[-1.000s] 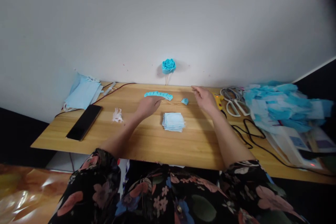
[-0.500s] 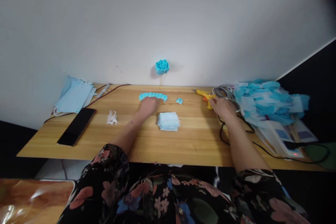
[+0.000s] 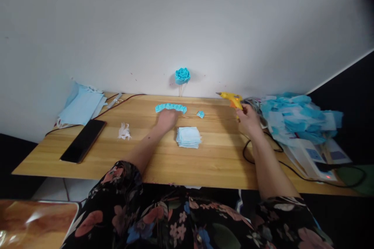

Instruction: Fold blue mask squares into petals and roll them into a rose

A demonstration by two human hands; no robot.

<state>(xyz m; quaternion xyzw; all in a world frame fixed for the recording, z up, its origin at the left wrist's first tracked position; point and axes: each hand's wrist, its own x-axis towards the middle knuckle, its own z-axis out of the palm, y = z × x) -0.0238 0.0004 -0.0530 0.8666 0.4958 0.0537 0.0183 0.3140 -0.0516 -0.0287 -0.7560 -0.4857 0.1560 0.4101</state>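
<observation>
My right hand (image 3: 247, 118) grips the handle of a yellow hot glue gun (image 3: 231, 96), lifted above the table with its nozzle pointing left. My left hand (image 3: 168, 119) rests with curled fingers just in front of a curved row of folded blue pieces (image 3: 169, 106). Whatever its fingertips may pinch is hidden. To its right lies a single folded blue piece (image 3: 200, 114). A stack of pale blue fabric squares (image 3: 188, 137) sits between my forearms. Behind the row, a blue fabric flower (image 3: 182, 76) on thin sticks stands near the wall.
Face masks (image 3: 83, 103) and a black phone (image 3: 83, 141) lie on the left, near white scraps (image 3: 124, 131). At right are a heap of blue and white fabric pieces (image 3: 298, 118), a white power strip (image 3: 317, 163) and a black cable (image 3: 295, 171) along the wooden table (image 3: 210, 163).
My right hand has raised the glue gun off the table, its nozzle now higher. My left hand stays by the row of folded blue pieces. The view has shifted slightly.
</observation>
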